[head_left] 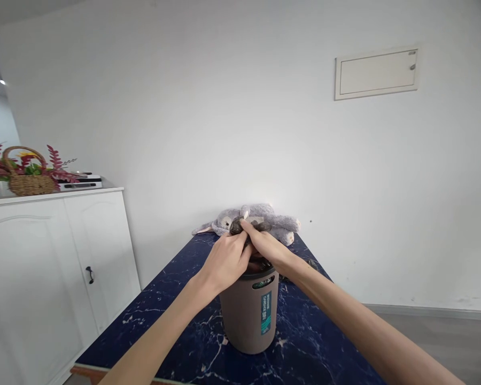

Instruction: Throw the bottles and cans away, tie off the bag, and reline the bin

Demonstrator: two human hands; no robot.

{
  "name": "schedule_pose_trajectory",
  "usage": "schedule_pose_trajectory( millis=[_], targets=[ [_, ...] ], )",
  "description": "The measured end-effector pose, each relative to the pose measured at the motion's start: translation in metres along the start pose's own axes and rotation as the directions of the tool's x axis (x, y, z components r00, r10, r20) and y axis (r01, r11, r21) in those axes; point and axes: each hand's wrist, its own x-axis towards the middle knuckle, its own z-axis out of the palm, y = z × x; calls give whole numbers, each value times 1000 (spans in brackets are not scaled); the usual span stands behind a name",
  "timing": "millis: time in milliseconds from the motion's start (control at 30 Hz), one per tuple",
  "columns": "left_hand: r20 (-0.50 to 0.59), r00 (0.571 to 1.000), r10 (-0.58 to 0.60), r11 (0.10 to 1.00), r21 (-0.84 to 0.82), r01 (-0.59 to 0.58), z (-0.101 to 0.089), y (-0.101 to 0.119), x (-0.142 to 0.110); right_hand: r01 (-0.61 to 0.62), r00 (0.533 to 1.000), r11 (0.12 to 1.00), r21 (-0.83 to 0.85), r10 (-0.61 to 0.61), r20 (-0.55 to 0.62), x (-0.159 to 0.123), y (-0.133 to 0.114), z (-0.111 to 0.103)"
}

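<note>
A taupe garbage bin (240, 315) with a dark rim and a teal label stands upright on the blue marbled table. Above its opening, a dark, thin plastic bag (236, 226) is bunched up. My left hand (227, 260) is closed on the gathered bag from the left. From the right, my right hand (268, 247) pinches it too, the two hands touching. The fingertips are partly hidden, and so is most of the bin's opening. Through the handle slot some of the bin's contents show, too small to name.
A grey plush rabbit (284, 222) lies at the table's far end against the wall. Something dark (312, 264) lies right of the bin, partly behind my right arm. At left stands a white cabinet (32, 262) bearing a wicker flower basket (31, 184).
</note>
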Motion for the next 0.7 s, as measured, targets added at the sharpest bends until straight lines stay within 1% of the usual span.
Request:
schedule_pose_trajectory(
  millis=[33, 67, 100, 167, 233, 300, 333, 400, 433, 500, 567, 600, 700],
  targets=[
    [6, 1000, 6, 999, -48, -6, -2, 1, -1, -36, 999, 999, 26, 36, -17, 2, 2, 0],
    [17, 1000, 1, 992, -130, 1, -3, 1, -2, -56, 998, 997, 61, 58, -30, 4, 3, -1],
    [43, 999, -17, 973, -231, 26, -5, 0, -2, -62, 997, 993, 104, 66, -39, 5, 4, -2],
    [129, 990, -54, 909, -403, 103, -7, -5, -3, -47, 997, 981, 186, 56, -44, 7, 6, -5],
    [204, 977, -59, 857, -492, 154, -9, -12, -2, -34, 999, 971, 237, 36, -2, 6, 6, -9],
    [245, 968, -56, 806, -561, 189, -10, -20, -1, 34, 993, 979, 203, -55, 100, 2, 4, -16],
    [252, 966, -60, 766, -609, 206, -11, -24, 0, 92, 981, 984, 150, -115, 156, 0, 2, -20],
    [249, 964, -97, 654, -713, 250, -11, -30, 1, 233, 947, 972, -26, -221, 234, -5, -1, -27],
    [242, 962, -129, 590, -761, 271, -10, -32, 2, 299, 932, 945, -132, -260, 253, -8, -3, -31],
    [218, 954, -205, 465, -836, 291, -9, -34, 2, 407, 904, 859, -310, -331, 271, -11, -4, -35],
    [211, 941, -263, 369, -879, 300, -8, -34, 3, 482, 876, 770, -418, -411, 254, -12, -1, -36],
    [207, 938, -279, 339, -893, 297, -8, -34, 3, 502, 864, 730, -463, -449, 228, -12, 2, -36],
    [164, 947, -277, 310, -917, 250, -8, -29, 3, 489, 836, 633, -600, -536, 115, -8, 13, -32]
  ],
)
